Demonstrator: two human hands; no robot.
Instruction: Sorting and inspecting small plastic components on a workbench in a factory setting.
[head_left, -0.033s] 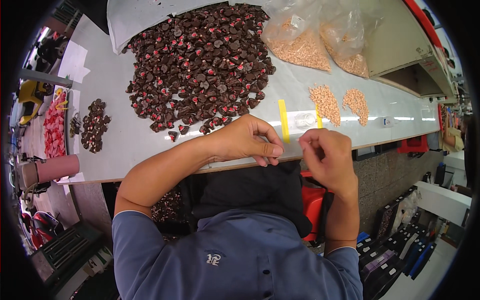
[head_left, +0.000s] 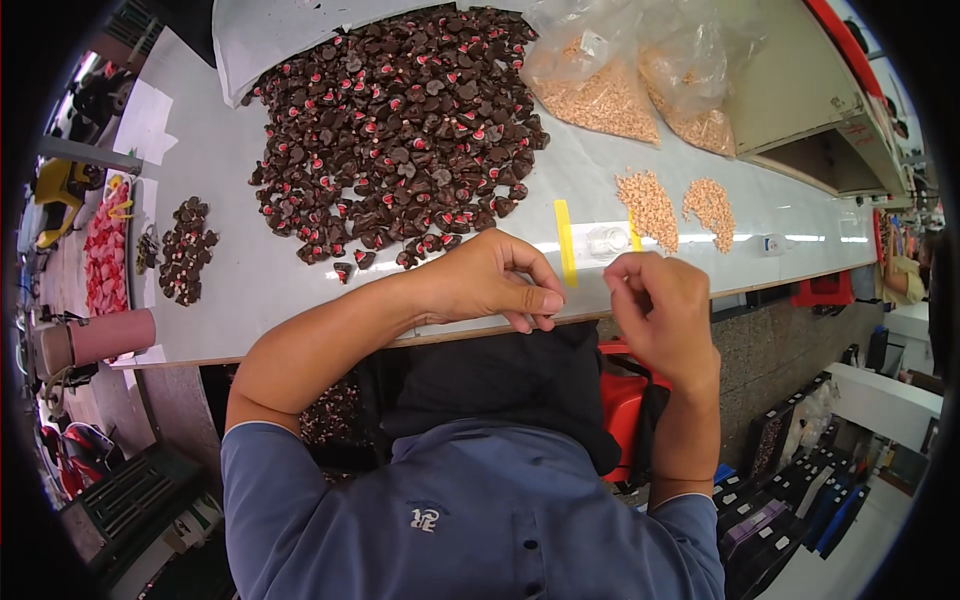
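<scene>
My left hand (head_left: 492,276) is at the table's front edge, thumb and fingertips pinched together. Anything between those fingertips is too small to make out. Just to its right, my right hand (head_left: 662,308) is curled with thumb against forefinger; what it holds, if anything, is hidden. The two hands are apart. Beyond the left hand spreads a large heap of small dark brown pieces (head_left: 390,140), many with red-and-pink spots. Past the right hand lies a small clear container (head_left: 607,241) on a white patch between strips of yellow tape (head_left: 566,243). Small beige bits (head_left: 650,208) are piled beside it.
A second beige pile (head_left: 709,210) and a small clear bottle (head_left: 772,245) are farther right. Clear bags of beige bits (head_left: 600,100) stand behind. A smaller dark pile (head_left: 187,250) and a pink cylinder (head_left: 115,333) are at the left. A metal cabinet (head_left: 800,90) borders the back right.
My right hand has shifted slightly right, widening the gap between the hands. My left hand keeps its pinch in nearly the same place.
</scene>
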